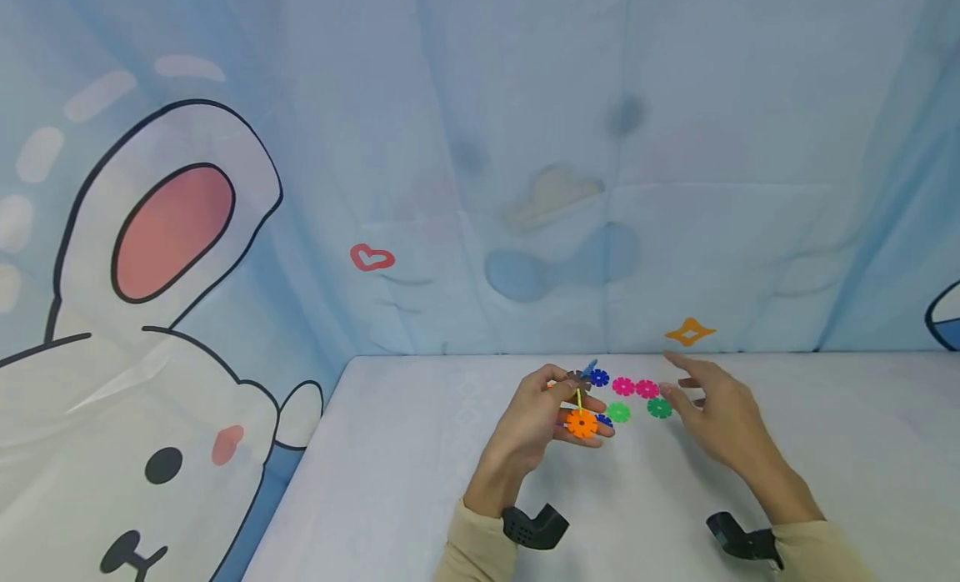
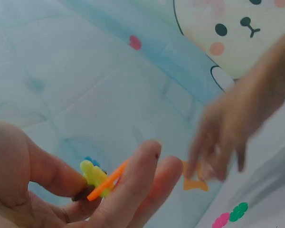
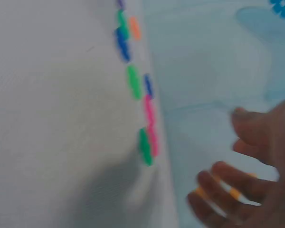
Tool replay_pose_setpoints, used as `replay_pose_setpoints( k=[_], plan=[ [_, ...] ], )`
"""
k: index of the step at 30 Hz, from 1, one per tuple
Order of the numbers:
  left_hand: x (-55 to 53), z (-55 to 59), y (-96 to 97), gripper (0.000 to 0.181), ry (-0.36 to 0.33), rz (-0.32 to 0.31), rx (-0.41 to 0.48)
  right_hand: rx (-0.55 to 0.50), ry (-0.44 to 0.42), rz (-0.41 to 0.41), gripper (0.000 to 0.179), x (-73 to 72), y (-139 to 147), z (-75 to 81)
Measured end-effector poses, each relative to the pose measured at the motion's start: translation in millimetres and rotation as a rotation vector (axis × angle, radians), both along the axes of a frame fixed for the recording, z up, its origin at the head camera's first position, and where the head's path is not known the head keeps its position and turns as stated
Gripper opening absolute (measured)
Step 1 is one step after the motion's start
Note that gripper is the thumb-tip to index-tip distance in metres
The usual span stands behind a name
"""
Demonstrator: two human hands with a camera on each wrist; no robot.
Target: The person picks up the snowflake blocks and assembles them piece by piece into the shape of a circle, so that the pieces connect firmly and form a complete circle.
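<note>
My left hand [image 1: 527,422] pinches a small cluster of joined, notched plastic snowflake discs between thumb and fingers. In it I make out a brown disc [image 1: 578,382], a yellow disc [image 2: 96,176] seen nearly edge-on, an orange disc [image 1: 581,423] and a light blue disc [image 1: 589,368]. To the right, my right hand [image 1: 722,417] hovers over the table with fingers parted and nothing between them. Closest to it are a dark green disc [image 1: 660,408] and two pink discs [image 1: 647,388] on the tabletop. The right wrist view is blurred.
More loose discs lie in a rough band along the table's far part, among them a dark blue disc [image 1: 599,377] and a light green disc [image 1: 618,412]. The white tabletop [image 1: 375,482] ends at a blue printed curtain [image 1: 480,148] with a rabbit figure on the left.
</note>
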State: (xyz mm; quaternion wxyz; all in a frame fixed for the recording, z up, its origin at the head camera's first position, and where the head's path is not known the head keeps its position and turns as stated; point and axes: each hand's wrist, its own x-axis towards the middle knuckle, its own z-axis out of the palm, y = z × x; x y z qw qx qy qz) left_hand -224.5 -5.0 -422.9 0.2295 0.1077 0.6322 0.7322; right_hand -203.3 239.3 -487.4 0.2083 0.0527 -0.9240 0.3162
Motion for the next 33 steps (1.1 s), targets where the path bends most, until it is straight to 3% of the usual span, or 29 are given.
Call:
replay_pose_setpoints(
  k=[3,5,8,13,16,22,25,29,33],
  plan=[
    [-0.5,0.2,0.0,0.012,-0.039,0.001,0.013,0.151,-0.225,0.034,0.06,-5.5,4.0,-22.3],
    [0.2,0.0,1.0,0.011,-0.055,0.0,0.022,0.245,-0.296,0.068,0.058,-6.7,1.7,-32.6],
    [1.1,-0.5,2.6,0.011,-0.038,0.015,0.006,0.32,-0.282,0.068,0.047,-7.3,-3.8,-38.2],
    [1.3,-0.3,3.2,0.014,0.033,0.089,-0.068,0.257,-0.257,0.041,0.03,-8.6,-8.1,-31.8],
    [0.9,0.2,2.8,0.015,0.039,0.129,-0.06,0.21,-0.272,0.029,0.021,-8.9,-7.6,-28.0],
    [3.3,2.5,3.6,0.014,0.057,0.176,-0.047,0.09,-0.332,-0.016,0.028,-8.9,-0.1,-25.5],
    [5.8,3.5,5.7,0.013,0.098,0.18,-0.045,0.049,-0.332,-0.017,0.025,-7.6,7.3,-25.4],
    [8.2,3.1,9.2,0.012,0.184,0.185,-0.031,0.028,-0.274,0.012,0.02,-4.3,15.1,-20.4],
    [9.7,2.1,10.8,0.012,0.264,0.212,-0.028,-0.014,-0.155,0.01,0.019,0.3,12.2,-2.3]
  ],
)
